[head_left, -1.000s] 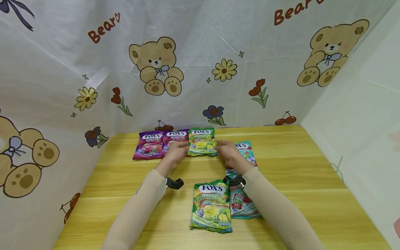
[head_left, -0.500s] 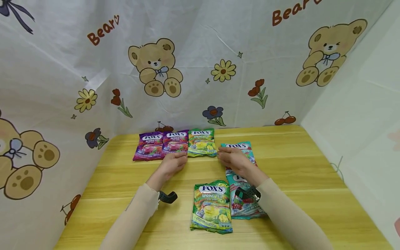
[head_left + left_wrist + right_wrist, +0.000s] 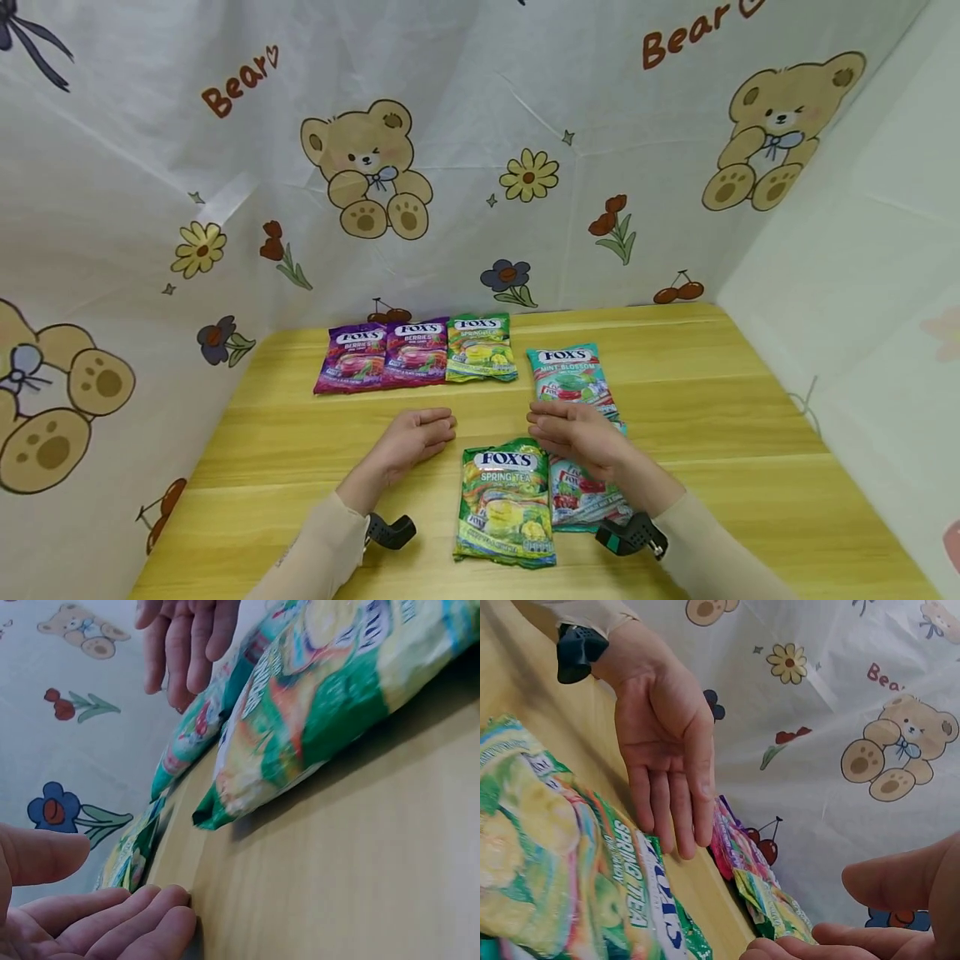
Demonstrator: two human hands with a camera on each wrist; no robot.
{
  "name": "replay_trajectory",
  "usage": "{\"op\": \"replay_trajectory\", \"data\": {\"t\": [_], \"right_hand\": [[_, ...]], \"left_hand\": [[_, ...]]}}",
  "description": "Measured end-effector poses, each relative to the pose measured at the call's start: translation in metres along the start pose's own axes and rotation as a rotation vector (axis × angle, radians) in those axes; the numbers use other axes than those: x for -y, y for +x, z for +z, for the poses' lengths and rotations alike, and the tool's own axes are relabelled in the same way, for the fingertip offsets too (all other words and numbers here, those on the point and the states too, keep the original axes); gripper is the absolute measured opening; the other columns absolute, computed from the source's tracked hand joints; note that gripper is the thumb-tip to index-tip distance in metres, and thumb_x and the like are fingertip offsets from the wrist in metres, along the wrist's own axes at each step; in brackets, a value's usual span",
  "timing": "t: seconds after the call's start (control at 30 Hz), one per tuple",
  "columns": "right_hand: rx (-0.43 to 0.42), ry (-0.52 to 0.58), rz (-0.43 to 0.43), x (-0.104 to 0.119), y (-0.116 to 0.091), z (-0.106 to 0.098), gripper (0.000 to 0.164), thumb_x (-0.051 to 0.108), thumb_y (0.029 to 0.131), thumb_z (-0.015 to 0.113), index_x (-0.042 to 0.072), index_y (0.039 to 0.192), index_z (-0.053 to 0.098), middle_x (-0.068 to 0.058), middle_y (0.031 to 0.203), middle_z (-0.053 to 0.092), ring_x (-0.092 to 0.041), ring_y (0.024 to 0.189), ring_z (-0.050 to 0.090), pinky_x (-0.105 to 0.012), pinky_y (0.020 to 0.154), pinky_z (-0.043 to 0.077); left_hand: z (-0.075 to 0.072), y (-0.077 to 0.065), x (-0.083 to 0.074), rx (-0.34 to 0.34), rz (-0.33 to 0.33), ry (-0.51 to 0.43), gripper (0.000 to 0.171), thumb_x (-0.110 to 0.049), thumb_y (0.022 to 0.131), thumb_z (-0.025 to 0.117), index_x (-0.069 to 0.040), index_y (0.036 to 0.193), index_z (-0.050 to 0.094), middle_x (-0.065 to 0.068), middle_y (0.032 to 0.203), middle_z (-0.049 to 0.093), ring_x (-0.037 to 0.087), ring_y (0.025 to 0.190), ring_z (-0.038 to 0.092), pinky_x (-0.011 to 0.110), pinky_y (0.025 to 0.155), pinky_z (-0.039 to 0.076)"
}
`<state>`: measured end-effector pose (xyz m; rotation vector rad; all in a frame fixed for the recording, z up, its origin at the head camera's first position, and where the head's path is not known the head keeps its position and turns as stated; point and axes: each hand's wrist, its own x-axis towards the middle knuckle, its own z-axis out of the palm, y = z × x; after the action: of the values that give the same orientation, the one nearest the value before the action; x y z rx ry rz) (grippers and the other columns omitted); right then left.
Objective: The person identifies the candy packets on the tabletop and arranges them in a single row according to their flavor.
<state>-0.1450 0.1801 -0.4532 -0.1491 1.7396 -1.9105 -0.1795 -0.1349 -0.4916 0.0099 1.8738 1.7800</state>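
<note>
Head cam first: the person's left hand [image 3: 412,437] is over a bare bit of the wood-look worktop [image 3: 697,400], and the right hand [image 3: 581,435] is over by the teal bags, blocking part of them. Fingers [image 3: 437,432] on both are pretty much straight and loose, nothing in them. Between the two hands and a bit closer to the person is the front Spring Tea bag [image 3: 504,512], lying face up. Right beside it is the lower teal bag [image 3: 587,500], half covered by the right hand, with the Mint Blossom bag [image 3: 570,379] further back. Along the far side there's a neat row: left Berries bag [image 3: 352,358], right Berries bag [image 3: 416,353], then the far Spring Tea bag [image 3: 480,348], all snug side by side. Behind that is a white backdrop [image 3: 450,275] with cartoon bears. Left wrist cam: left hand's at the bottom corner, palm showing, fingers out and thumb apart; right hand dangles up top, fingers extended too, near the teal stuff, though I can't tell if it touches. Right wrist cam: left palm's fully visible, fingers pointing down and unbent, the front Spring Tea bag big beside it; only some right-hand fingers and the thumb poke in, holding nothing.
</note>
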Motion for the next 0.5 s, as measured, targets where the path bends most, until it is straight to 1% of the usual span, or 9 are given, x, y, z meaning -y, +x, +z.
{"op": "replay_trajectory", "data": {"t": [0.1,0.27,0.37,0.5], "right_hand": [[0.016,-0.012,0.003,-0.002,-0.01,0.002,0.065,0.019,0.11,0.049,-0.01,0.16,0.019,-0.034,0.165,0.02,-0.046,0.152,0.029,-0.044,0.121,0.037],[0.004,-0.001,0.026,-0.009,-0.024,0.001,0.067,0.022,0.11,0.051,-0.009,0.16,0.02,-0.034,0.165,0.022,-0.047,0.151,0.03,-0.047,0.122,0.037],[0.006,0.001,0.045,-0.012,-0.031,-0.001,0.069,0.024,0.11,0.051,-0.01,0.16,0.019,-0.034,0.164,0.023,-0.047,0.151,0.032,-0.045,0.12,0.041],[0.01,0.038,0.066,-0.015,-0.041,-0.002,0.072,0.027,0.11,0.052,-0.011,0.16,0.017,-0.035,0.164,0.023,-0.046,0.15,0.034,-0.043,0.118,0.043]], "left_hand": [[0.003,-0.007,0.005,0.032,0.011,0.004,0.054,-0.015,0.109,0.051,0.009,0.155,0.036,0.029,0.158,0.041,0.041,0.144,0.046,0.052,0.118,0.04],[0.008,-0.017,0.013,0.061,0.018,-0.011,0.056,-0.018,0.109,0.052,0.008,0.156,0.035,0.029,0.159,0.041,0.04,0.145,0.046,0.051,0.118,0.041],[0.011,-0.023,0.016,0.056,0.009,-0.036,0.056,-0.018,0.109,0.052,0.008,0.156,0.035,0.029,0.158,0.041,0.04,0.144,0.047,0.049,0.116,0.044],[0.016,-0.028,0.017,0.058,0.002,-0.068,0.056,-0.019,0.109,0.052,0.009,0.156,0.035,0.03,0.158,0.041,0.04,0.142,0.05,0.048,0.114,0.047]]}}
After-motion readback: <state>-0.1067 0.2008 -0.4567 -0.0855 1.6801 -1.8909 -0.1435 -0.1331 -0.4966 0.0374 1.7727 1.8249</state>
